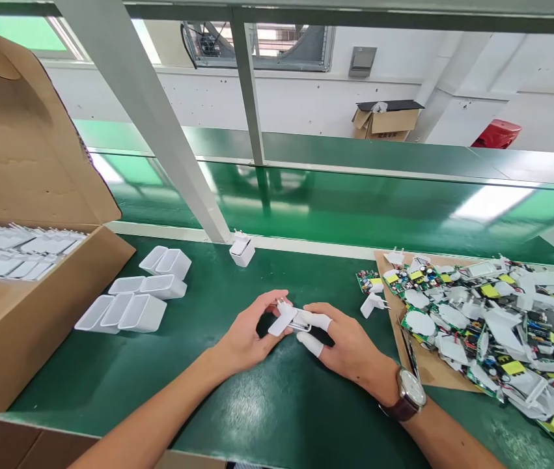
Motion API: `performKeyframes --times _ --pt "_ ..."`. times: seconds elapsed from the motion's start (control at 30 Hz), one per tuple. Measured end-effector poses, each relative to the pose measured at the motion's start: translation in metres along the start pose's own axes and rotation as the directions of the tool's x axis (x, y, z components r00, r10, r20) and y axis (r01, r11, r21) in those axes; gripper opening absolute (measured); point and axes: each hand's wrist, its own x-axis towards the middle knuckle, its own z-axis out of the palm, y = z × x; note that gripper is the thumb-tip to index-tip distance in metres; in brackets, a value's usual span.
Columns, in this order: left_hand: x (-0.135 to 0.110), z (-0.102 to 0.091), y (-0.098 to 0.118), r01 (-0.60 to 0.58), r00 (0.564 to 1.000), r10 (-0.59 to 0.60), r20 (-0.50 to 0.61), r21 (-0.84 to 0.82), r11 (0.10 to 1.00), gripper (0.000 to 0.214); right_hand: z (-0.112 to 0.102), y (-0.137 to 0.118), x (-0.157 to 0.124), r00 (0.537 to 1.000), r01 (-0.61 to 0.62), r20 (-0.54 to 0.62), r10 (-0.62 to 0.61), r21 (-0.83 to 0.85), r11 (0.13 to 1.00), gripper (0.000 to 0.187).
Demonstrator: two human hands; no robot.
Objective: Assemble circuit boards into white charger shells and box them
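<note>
Over the middle of the green bench, my left hand (252, 332) pinches a white plug piece (284, 317) with metal pins pointing up and away. My right hand (347, 339), with white finger cots on thumb and forefinger and a watch on the wrist, grips the other end of the same piece. What sits under those fingertips is partly hidden. Right of my hands lie a loose white plug piece (373, 303) and a small circuit board (369, 281). Behind them, near the back rail, stands a white adapter case (242, 250) with a pinned plug piece on top.
Several open white cases (142, 313) stand in rows at left, beside a cardboard box (52, 312) filled with white parts. At right, a heap of circuit boards and white pieces (482, 326) covers a cardboard sheet (435, 374). A slanted metal post (159, 130) rises behind the bench.
</note>
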Motion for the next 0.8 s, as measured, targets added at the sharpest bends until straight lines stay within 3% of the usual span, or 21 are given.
performKeyframes --times 0.1,0.2,0.27,0.3,0.37,0.43,0.5,0.6,0.8 --pt "0.001 -0.001 -0.002 0.012 1.000 -0.012 0.007 -0.014 1.000 0.058 -0.001 -0.003 0.000 0.997 -0.071 -0.002 0.071 0.104 0.992 0.041" --pt "0.002 -0.001 -0.001 0.007 1.000 -0.007 -0.005 -0.016 1.000 0.061 0.002 -0.004 0.003 0.986 -0.151 0.101 0.135 0.165 0.975 0.040" --pt "0.003 0.000 0.002 -0.031 0.999 0.030 -0.046 -0.031 0.999 0.077 0.006 -0.006 0.007 0.963 -0.268 0.124 0.241 0.305 0.914 0.034" --pt "0.003 0.001 0.004 -0.059 0.996 0.057 -0.065 -0.041 0.997 0.089 0.008 -0.007 0.009 0.937 -0.349 0.138 0.321 0.433 0.831 0.032" --pt "0.004 0.003 0.008 -0.115 0.990 0.111 -0.086 -0.037 0.993 0.104 0.009 -0.012 0.013 0.848 -0.489 0.234 0.475 0.689 0.534 0.034" --pt "0.003 0.005 0.012 -0.166 0.982 0.167 -0.091 0.022 0.986 0.097 0.009 -0.017 0.017 0.760 -0.545 0.364 0.538 0.808 0.223 0.037" --pt "0.002 0.008 0.013 -0.211 0.970 0.221 -0.102 0.100 0.972 0.084 0.008 -0.021 0.020 0.720 -0.542 0.425 0.548 0.838 0.062 0.037" --pt "0.001 0.009 0.013 -0.239 0.962 0.254 -0.101 0.141 0.961 0.080 0.006 -0.025 0.022 0.704 -0.524 0.443 0.555 0.852 -0.015 0.034" --pt "0.000 0.009 0.011 -0.222 0.970 0.232 -0.080 0.116 0.968 0.081 0.004 -0.030 0.025 0.693 -0.530 0.475 0.542 0.845 -0.063 0.028"
